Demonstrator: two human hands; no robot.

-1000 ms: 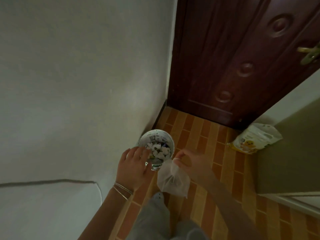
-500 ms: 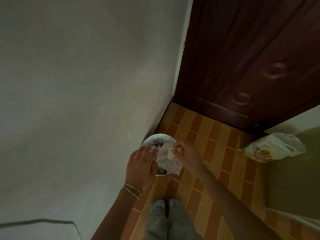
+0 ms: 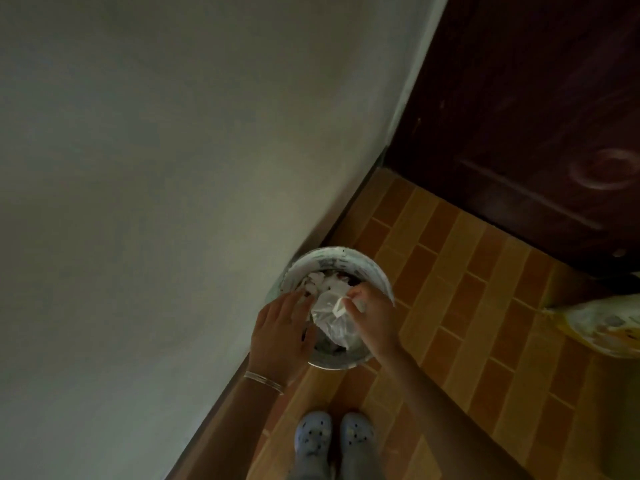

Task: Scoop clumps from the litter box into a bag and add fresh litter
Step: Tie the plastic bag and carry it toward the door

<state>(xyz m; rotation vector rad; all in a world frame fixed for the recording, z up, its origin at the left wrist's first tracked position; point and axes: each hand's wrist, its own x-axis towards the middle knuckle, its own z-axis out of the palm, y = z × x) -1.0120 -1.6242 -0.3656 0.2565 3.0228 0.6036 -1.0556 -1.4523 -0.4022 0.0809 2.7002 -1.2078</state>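
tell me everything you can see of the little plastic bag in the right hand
The plastic bag is small, thin and translucent white, crumpled, its neck gathered. The right hand pinches that neck, and the bag hangs in the mouth of the round bin. The left hand lies beside it; whether they touch is unclear.

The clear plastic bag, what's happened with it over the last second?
The right hand, pinching the top of the clear plastic bag throughout, carried it from hanging in front of the round white bin up over the rim and down into its mouth, beside the white scraps. The left hand stayed flat on the bin's near-left rim. The bin and the yellow-and-white pouch did not move.
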